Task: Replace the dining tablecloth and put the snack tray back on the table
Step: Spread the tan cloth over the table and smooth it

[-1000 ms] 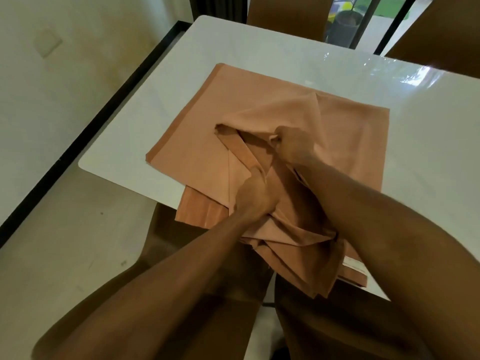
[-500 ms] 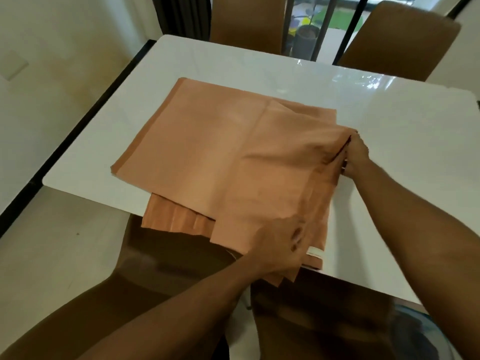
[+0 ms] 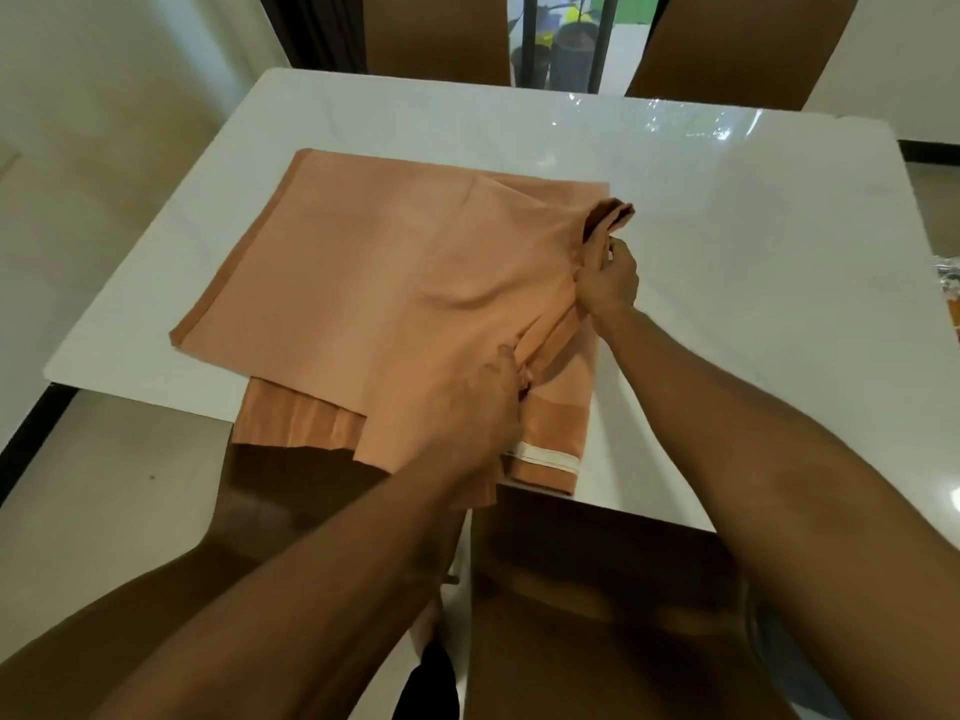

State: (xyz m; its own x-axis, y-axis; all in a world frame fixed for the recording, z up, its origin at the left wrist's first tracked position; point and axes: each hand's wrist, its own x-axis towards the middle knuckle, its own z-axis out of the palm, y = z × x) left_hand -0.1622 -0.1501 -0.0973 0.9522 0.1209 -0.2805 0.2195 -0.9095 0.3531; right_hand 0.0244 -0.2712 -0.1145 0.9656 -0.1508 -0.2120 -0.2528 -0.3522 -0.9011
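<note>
A folded orange tablecloth [image 3: 395,283] lies on the glossy white dining table [image 3: 727,252], its near edge hanging over the table's front. My left hand [image 3: 478,402] grips a gathered fold near the cloth's front right part. My right hand [image 3: 608,283] pinches the cloth's right edge and lifts a bunched corner [image 3: 610,213] off the table. A white hem label [image 3: 545,462] shows at the cloth's near right corner. No snack tray is in view.
Two brown chairs [image 3: 436,33] [image 3: 737,44] stand at the table's far side, and two more [image 3: 291,491] [image 3: 597,563] are tucked in at the near side. A shiny packet [image 3: 948,283] peeks in at the right edge. A black-trimmed pale wall [image 3: 78,122] runs along the left.
The top layer was swept from the middle over to the right. My right hand has since bunched and raised the right edge, and my left hand has moved up onto the fold.
</note>
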